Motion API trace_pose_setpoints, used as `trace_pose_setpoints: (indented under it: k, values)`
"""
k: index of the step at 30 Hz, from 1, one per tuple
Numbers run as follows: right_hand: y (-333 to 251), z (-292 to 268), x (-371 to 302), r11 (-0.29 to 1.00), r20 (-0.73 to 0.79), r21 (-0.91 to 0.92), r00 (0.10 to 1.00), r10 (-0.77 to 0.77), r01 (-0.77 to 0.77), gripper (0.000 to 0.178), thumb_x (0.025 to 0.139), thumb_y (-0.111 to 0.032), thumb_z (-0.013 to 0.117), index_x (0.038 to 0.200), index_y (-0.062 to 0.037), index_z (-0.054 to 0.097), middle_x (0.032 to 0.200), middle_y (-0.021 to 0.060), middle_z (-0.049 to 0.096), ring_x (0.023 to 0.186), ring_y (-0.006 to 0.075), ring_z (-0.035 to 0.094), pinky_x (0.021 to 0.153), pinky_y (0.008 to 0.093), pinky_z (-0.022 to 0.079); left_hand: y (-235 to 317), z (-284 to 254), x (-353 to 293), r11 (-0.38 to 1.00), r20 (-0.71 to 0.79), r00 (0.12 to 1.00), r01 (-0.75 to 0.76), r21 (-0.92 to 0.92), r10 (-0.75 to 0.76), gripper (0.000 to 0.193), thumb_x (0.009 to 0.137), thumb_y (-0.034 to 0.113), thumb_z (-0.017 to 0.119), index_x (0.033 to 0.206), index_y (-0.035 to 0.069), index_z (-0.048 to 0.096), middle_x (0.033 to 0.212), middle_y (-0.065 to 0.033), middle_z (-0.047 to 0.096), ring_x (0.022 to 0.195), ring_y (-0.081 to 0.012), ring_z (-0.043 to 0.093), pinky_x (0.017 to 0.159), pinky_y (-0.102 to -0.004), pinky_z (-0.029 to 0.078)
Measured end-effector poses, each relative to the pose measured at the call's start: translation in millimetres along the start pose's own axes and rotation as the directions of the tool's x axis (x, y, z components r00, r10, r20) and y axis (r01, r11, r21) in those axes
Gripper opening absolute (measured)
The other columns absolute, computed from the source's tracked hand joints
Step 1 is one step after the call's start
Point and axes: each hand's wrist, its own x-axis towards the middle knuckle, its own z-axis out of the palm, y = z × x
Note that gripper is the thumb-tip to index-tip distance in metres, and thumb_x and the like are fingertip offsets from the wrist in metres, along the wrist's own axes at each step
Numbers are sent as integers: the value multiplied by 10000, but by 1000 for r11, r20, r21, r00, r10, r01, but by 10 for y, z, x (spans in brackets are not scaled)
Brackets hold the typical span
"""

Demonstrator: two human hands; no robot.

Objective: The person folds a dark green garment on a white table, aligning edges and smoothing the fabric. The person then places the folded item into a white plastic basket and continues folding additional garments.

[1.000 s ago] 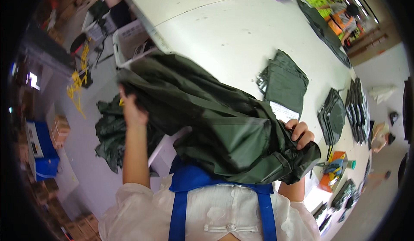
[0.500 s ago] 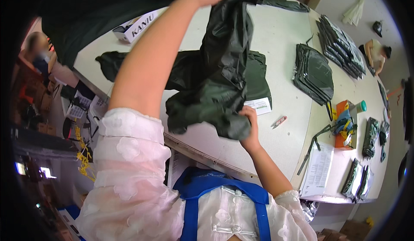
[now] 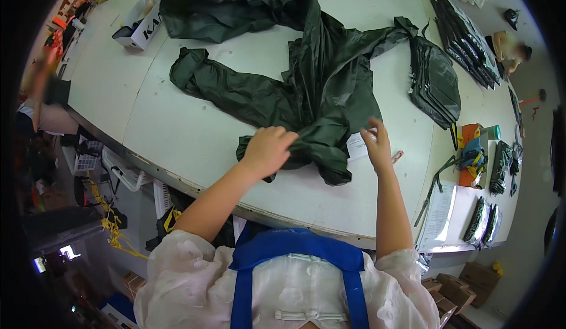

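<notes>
A dark green waterproof garment (image 3: 318,87), which looks like a rain jacket, lies crumpled across the table in front of me. One sleeve (image 3: 236,90) stretches to the left, the other (image 3: 389,39) to the upper right. My left hand (image 3: 268,150) rests at the bunched near end, its fingers curled onto the fabric. Just right of the bundle, my right hand (image 3: 378,146) is raised with thumb and fingers apart, holding nothing. Beside it a white printed card (image 3: 356,146) shows partly from under the garment. Small thread snips (image 3: 398,156) lie partly hidden behind that hand.
On the right are stacked dark green pouches (image 3: 436,81), packed bundles (image 3: 466,40), an orange box (image 3: 470,152) of cloths and a paper sheet (image 3: 437,217). A white carton (image 3: 141,28) stands far left. The table's edge (image 3: 194,190) curves nearby. Other people sit at both sides.
My left arm has come down from the far side to the near end of the garment. The fabric now lies spread on the table, and my right hand has let go of it.
</notes>
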Motion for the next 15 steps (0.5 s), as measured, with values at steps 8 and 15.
trace_pose_setpoints:
  k: [8, 15]
  values:
    - [-484, 656, 879, 916, 184, -306, 960, -210, 259, 728, 701, 15, 587, 1380, -170, 398, 1323, 241, 460, 1096, 411, 559, 914, 433, 475, 655, -130, -1, 765, 585, 762, 194, -615, 277, 623, 827, 233, 669, 1364, 44, 415, 1196, -198, 540, 1006, -281, 589, 855, -366, 484]
    - [261, -747, 597, 716, -163, 696, 961, 223, -49, 517, 851, -6, 504, 1353, -69, 401, 1128, 131, 590, 911, 195, 593, 807, 329, 498, -44, 276, -165, 553, 538, 840, 485, -677, -78, 754, 819, 339, 706, 1398, 39, 328, 1321, -188, 480, 1046, -284, 567, 852, -384, 487]
